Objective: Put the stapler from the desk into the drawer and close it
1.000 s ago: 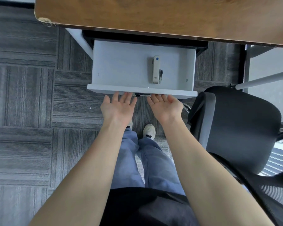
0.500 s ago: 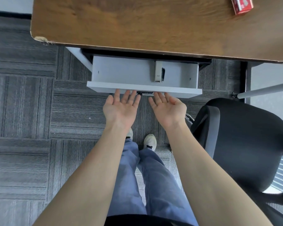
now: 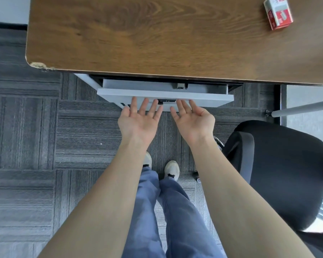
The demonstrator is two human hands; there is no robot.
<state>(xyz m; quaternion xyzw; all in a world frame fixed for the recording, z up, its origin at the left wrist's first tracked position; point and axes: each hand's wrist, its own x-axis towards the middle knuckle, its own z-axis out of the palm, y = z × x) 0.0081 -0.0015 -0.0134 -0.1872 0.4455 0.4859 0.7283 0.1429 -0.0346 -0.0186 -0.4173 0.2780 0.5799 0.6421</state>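
A pale grey drawer [image 3: 209, 97] sticks out only a little from under the wooden desk [image 3: 157, 38]. Just the near end of the beige stapler [image 3: 179, 86] shows inside it; the rest is hidden under the desk edge. My left hand [image 3: 138, 121] and my right hand [image 3: 192, 121] are flat, palms up, fingers apart, with the fingertips against the drawer's front panel. Neither hand holds anything.
A red and white box of staples [image 3: 278, 13] lies on the desk at the far right. A black office chair [image 3: 287, 170] stands to my right, close to my right forearm. Grey carpet tiles [image 3: 35, 136] cover the floor; my feet are below the drawer.
The drawer has slid far in under the desk with both hands following its front. The stapler, fully visible before, is now almost hidden.
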